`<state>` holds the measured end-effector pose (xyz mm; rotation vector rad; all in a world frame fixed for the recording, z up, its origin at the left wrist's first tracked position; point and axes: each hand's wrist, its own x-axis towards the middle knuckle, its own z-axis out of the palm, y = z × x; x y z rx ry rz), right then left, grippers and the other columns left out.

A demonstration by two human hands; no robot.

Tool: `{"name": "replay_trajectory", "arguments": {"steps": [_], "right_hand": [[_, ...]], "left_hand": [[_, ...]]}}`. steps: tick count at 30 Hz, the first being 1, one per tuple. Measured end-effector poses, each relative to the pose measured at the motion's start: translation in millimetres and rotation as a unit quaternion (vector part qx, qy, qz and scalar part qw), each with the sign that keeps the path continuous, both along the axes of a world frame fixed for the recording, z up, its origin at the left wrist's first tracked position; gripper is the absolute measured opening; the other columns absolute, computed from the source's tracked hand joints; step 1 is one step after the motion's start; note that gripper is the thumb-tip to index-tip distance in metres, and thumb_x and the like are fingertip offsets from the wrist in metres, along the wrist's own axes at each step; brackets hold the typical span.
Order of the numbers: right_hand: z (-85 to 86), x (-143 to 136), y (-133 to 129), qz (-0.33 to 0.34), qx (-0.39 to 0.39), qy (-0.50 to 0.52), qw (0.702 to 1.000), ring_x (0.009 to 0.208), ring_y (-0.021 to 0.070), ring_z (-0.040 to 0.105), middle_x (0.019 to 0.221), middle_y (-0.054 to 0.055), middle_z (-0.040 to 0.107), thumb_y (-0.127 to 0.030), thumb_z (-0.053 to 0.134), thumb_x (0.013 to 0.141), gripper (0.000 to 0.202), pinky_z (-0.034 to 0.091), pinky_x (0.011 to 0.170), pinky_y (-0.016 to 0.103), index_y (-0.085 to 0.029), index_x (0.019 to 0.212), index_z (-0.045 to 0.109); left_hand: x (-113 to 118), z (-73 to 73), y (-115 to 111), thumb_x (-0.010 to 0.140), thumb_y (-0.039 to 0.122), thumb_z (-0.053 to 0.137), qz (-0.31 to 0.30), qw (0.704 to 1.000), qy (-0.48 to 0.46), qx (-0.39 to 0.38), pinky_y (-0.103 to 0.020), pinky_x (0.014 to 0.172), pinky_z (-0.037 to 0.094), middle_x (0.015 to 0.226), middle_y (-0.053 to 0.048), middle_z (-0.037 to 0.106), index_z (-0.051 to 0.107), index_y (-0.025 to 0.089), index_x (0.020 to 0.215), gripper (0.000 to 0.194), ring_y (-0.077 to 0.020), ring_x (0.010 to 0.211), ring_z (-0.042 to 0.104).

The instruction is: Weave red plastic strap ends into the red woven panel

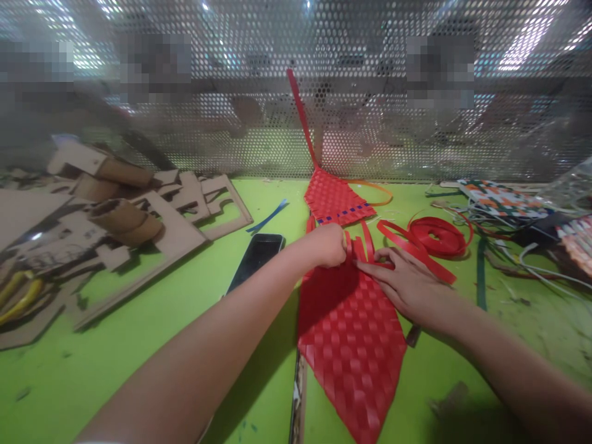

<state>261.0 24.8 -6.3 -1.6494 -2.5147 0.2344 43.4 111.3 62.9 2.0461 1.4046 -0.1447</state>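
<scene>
A large red woven piece (356, 345), made of flat interlaced strips, lies on the green table and narrows to a point toward me. My left hand (330, 245) is closed at its far edge, gripping one of the upright red strips (349, 243). Flat on the same edge rests my right hand (407, 280), fingers stretched across the weave beside the loose strip ends. Beyond the hands, a smaller red woven piece (337, 194) has a blue-checked border and a long red strip (301, 114) rising from its tip.
Right of the hands sits a coil of red strip (437, 236). A phone (256, 256) and a blue strip (268, 216) lie to the left, near piled cardboard pieces (152, 246). A multicoloured woven piece (502, 198) lies far right. A perforated metal screen (259, 123) stands behind.
</scene>
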Motion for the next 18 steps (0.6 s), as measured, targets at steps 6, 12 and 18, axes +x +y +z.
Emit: {"name": "replay_trajectory", "arguments": {"steps": [6,12,18], "right_hand": [[6.0,-1,-1,-0.006,-0.019,-0.018,1.000,0.126,0.0343,0.067,0.146,0.009,0.058,-0.042,0.043,0.112,0.048,0.063,0.096,0.054,-0.054,0.156,0.057],[12.3,-17,-3,-0.018,0.030,-0.062,0.997,0.120,0.0350,0.070,0.156,0.017,0.053,-0.028,0.050,0.107,0.044,0.063,0.091,0.050,-0.033,0.144,0.072],[27.0,-44,12,0.014,0.016,-0.057,0.998,0.095,0.0296,0.071,0.106,0.015,0.073,-0.030,0.053,0.107,0.026,0.058,0.084,0.043,-0.017,0.107,0.076]], "left_hand": [[-12,0.6,9,0.088,0.013,0.071,-0.006,0.999,0.008,-0.035,-0.025,0.060,0.053,0.085,-0.012,0.081,0.081,0.013,0.093,0.011,-0.0201,0.069,0.074],[-13,-5.3,14,0.087,0.010,0.068,-0.016,0.998,0.005,-0.055,-0.025,0.062,0.056,0.092,-0.014,0.082,0.081,0.011,0.100,0.019,-0.0200,0.072,0.077],[-13,-4.3,13,0.082,0.009,0.072,-0.034,0.999,0.012,-0.031,-0.025,0.066,0.056,0.094,-0.013,0.083,0.082,0.013,0.100,0.021,-0.0209,0.078,0.077]]}}
